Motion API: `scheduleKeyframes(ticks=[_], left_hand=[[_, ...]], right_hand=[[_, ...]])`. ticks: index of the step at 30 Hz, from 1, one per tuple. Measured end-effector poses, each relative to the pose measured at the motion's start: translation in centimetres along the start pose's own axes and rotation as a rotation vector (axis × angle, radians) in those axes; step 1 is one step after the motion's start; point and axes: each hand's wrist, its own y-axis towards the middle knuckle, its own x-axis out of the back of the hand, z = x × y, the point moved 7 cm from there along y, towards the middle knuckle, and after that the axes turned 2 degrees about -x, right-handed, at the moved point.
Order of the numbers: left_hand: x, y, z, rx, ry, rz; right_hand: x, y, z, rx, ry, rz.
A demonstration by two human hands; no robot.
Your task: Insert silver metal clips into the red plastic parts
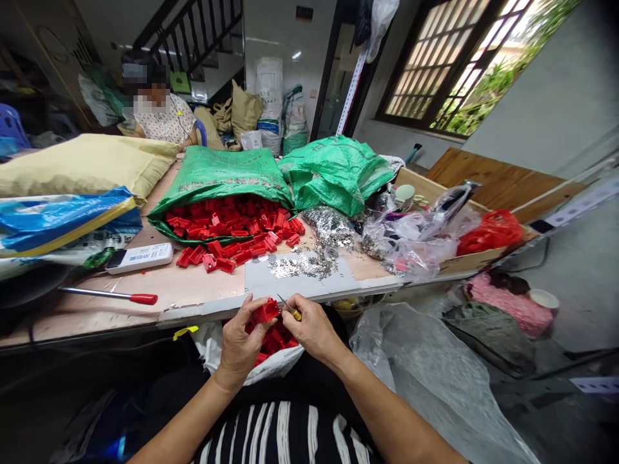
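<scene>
Between its thumb and fingers, my left hand point(240, 338) grips a red plastic part point(267, 310) just off the table's front edge. My right hand point(312, 324) is closed on a small pointed tool with a yellow handle point(295, 314), its thin tip close to the red part. Whether the tip touches it, I cannot tell. Below both hands, a white sack point(283, 364) on my lap holds many more red parts, partly hidden by the hands. Small silvery metal pieces point(302, 265) lie spread on a grey sheet point(256, 283) ahead of my hands.
A green sack point(227, 171) spills red parts point(225, 264) onto the table point(193, 290). Left of it lie a white-and-black device point(145, 256) and a red-handled lever point(144, 299). Plastic bags point(420, 238) and a wooden tray point(476, 259) stand right. Across the table sits a person point(164, 119).
</scene>
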Motion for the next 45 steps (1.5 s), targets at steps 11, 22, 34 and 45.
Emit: scheduleKeyframes(ticks=[11,22,34,45], left_hand=[[-0.4,0.4,-1.7,-0.201,-0.069,0.057],[-0.4,-0.3,-0.3,-0.026,-0.109,0.047],[-0.4,-0.4,-0.6,-0.09,-0.122,0.043],[-0.5,-0.1,-1.3,-0.195,-0.141,0.105]], right_hand=[[0.0,0.0,-0.4,-0.008,-0.064,0.062],[0.1,-0.1,0.4,0.012,-0.122,0.074],[0.4,-0.3,1.2,0.014,-0.192,0.08],[0.5,-0.2,0.9,0.031,-0.17,0.102]])
